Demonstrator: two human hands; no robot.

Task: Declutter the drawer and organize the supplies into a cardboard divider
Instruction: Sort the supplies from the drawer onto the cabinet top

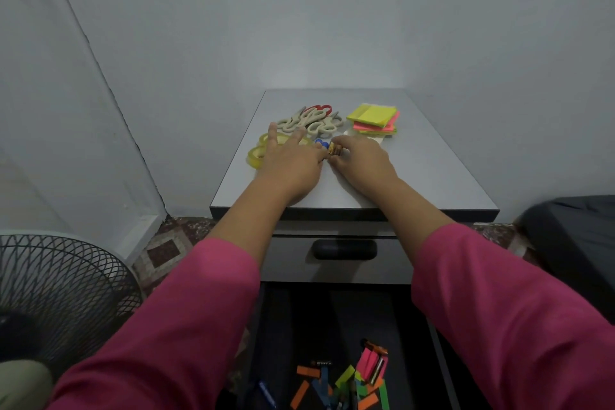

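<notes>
Both my hands reach over the grey cabinet top [432,170]. My right hand [361,161] pinches a small yellow-orange object [333,150] between thumb and fingers. My left hand [293,158] lies flat beside it with fingers spread, partly covering two yellowish tape rolls [254,156]. Small blue items [321,143] peek out between the hands. Behind them lie several beige scissors [311,121] and a stack of yellow, pink and green sticky notes [374,118]. Below, the open dark drawer [289,326] holds coloured paper strips [344,386], a pink pad [369,364] and a blue pen [266,394].
A second, closed drawer with a dark handle [344,249] sits under the top. A black fan grille [56,296] stands at the left on a patterned floor. A dark object [572,243] is at the right. White walls close in behind and on the left.
</notes>
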